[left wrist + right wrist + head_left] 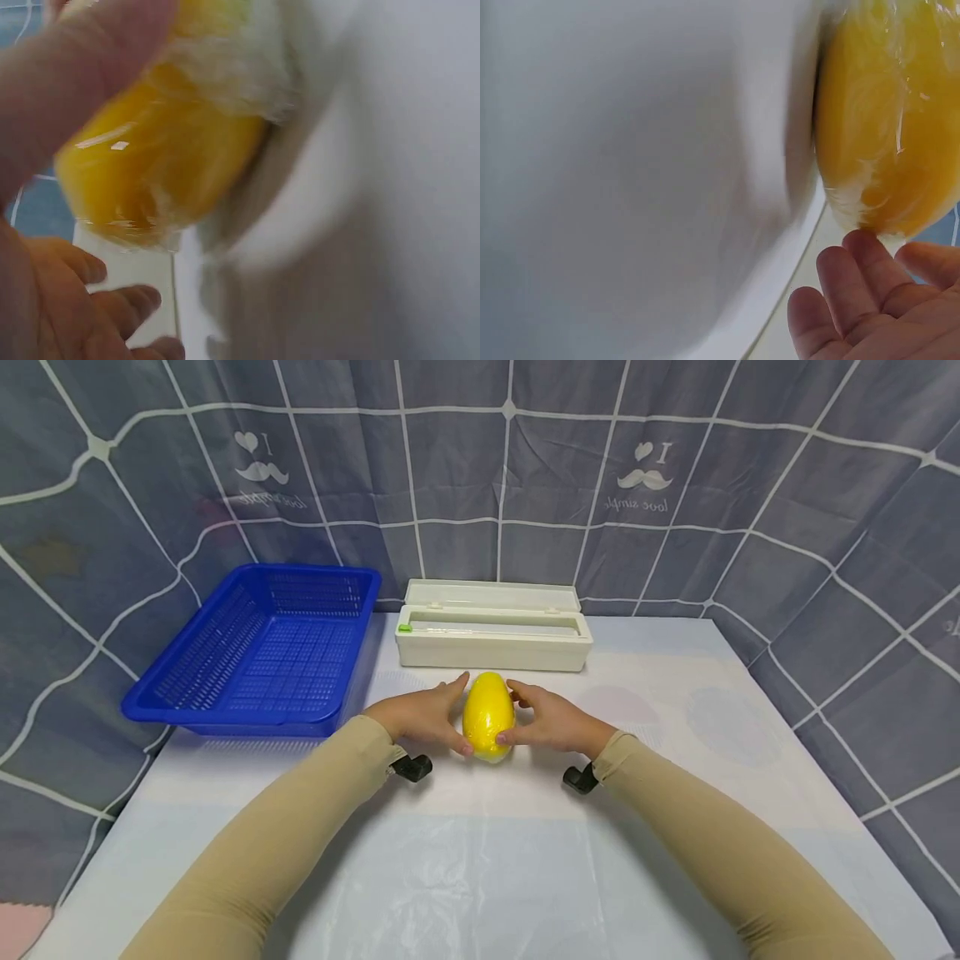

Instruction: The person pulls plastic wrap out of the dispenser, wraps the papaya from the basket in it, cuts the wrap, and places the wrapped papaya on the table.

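Observation:
A yellow egg-shaped thing point(488, 714), wrapped in clear plastic film, lies on the table between the two hands. Shiny creases run over it, and in the left wrist view loose film bunches up at the side of the wrapped yellow thing point(161, 157). The left hand point(423, 714) is at its left side, thumb at the near end and fingers spread. The right hand point(555, 718) is on the other side, its thumb overlapping the near end. In the right wrist view its extended fingertips point(862, 244) are right at the far end.
Behind the hands stands a long white box point(491, 652) with its lid point(491, 593) raised and a small green piece point(405, 628) at its left end. To the left is a blue plastic basket point(225, 717). A grey checked curtain point(457, 460) surrounds the white-covered table point(465, 877).

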### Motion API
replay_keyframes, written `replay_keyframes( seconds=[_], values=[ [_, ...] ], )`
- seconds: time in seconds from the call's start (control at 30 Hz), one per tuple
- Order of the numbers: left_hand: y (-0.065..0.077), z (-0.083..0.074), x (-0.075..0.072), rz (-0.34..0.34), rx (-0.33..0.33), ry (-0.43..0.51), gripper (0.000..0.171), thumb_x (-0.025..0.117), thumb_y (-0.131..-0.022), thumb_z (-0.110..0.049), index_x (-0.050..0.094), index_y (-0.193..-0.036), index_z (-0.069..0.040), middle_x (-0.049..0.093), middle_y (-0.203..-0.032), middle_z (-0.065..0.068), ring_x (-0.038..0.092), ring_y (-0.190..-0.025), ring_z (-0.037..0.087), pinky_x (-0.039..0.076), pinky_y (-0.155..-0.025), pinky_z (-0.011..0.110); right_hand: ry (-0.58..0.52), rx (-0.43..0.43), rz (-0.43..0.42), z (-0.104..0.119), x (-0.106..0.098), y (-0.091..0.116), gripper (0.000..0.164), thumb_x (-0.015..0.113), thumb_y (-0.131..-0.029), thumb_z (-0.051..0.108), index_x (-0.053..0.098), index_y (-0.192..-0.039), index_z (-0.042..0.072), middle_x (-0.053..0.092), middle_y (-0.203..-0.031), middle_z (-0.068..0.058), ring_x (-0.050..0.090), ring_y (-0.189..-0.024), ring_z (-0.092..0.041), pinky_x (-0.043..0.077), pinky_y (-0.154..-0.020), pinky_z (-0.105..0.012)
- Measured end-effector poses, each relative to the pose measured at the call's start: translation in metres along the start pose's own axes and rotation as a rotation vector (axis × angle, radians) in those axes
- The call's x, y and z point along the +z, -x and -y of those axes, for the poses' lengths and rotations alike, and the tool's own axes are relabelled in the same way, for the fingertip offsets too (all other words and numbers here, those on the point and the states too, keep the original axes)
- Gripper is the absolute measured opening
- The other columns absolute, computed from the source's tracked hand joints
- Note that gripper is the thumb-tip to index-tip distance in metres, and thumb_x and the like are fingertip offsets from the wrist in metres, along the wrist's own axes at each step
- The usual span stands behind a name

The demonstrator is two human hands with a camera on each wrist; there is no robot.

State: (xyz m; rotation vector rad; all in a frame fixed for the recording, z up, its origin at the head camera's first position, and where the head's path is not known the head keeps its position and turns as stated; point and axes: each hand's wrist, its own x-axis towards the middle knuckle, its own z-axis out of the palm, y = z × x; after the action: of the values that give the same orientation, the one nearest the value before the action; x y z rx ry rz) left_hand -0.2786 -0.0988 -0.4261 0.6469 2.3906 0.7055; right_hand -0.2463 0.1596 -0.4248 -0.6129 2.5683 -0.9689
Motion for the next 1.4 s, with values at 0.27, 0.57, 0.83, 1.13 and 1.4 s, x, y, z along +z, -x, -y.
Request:
replay_keyframes(
  seconds=[0.27,0.57,0.83,1.13,1.4],
  values=[
    [0.004,-0.005,0.003,-0.010,0.074,0.075,0.129,0.089,-0.080,-0.051,0.001,-0.171,-0.025,0.017,-0.177,0.010,0.026,-0.161,0.032,0.017,-0.130,0.063,-0.043,-0.047,-0.002,-0.005,0.002,-0.001,0.095,0.084,-0.088,0.041,0.035,-0.165,0.016,0.050,-0.159,-0.010,0.048,-0.141,-0.034,0.034,-0.122,-0.062],
    [0.002,-0.007,0.008,-0.033,0.083,0.076,0.130,0.089,-0.080,-0.051,0.001,-0.171,-0.023,0.023,-0.176,0.009,0.027,-0.161,0.030,0.016,-0.131,0.060,-0.090,0.002,-0.009,-0.012,-0.003,0.007,0.103,0.086,-0.086,0.040,0.029,-0.167,0.012,0.041,-0.164,-0.016,0.043,-0.146,-0.038,0.035,-0.122,-0.061],
    [0.004,-0.001,0.005,-0.025,0.107,0.069,0.132,0.090,-0.080,-0.051,-0.003,-0.171,-0.030,0.022,-0.176,0.009,0.026,-0.161,0.030,0.017,-0.131,0.057,-0.077,-0.026,0.034,-0.012,0.001,0.004,0.110,0.086,-0.086,0.043,0.021,-0.169,0.015,0.039,-0.168,-0.010,0.044,-0.147,-0.034,0.033,-0.125,-0.058],
    [0.002,-0.001,0.008,-0.024,0.079,0.060,0.126,0.084,-0.082,-0.059,0.000,-0.171,-0.026,0.023,-0.176,0.008,0.025,-0.162,0.030,0.017,-0.131,0.059,-0.092,-0.001,0.024,-0.012,-0.001,0.005,0.105,0.084,-0.088,0.046,0.025,-0.168,0.014,0.039,-0.168,-0.011,0.045,-0.145,-0.035,0.035,-0.123,-0.059],
    [0.003,-0.003,0.008,-0.020,0.055,0.058,0.128,0.083,-0.081,-0.061,-0.001,-0.171,-0.026,0.017,-0.177,0.007,0.024,-0.162,0.033,0.017,-0.130,0.061,-0.064,0.013,0.024,-0.015,-0.001,0.007,0.103,0.080,-0.090,0.051,0.023,-0.169,0.016,0.040,-0.167,-0.012,0.045,-0.146,-0.037,0.035,-0.123,-0.061]
  ],
)
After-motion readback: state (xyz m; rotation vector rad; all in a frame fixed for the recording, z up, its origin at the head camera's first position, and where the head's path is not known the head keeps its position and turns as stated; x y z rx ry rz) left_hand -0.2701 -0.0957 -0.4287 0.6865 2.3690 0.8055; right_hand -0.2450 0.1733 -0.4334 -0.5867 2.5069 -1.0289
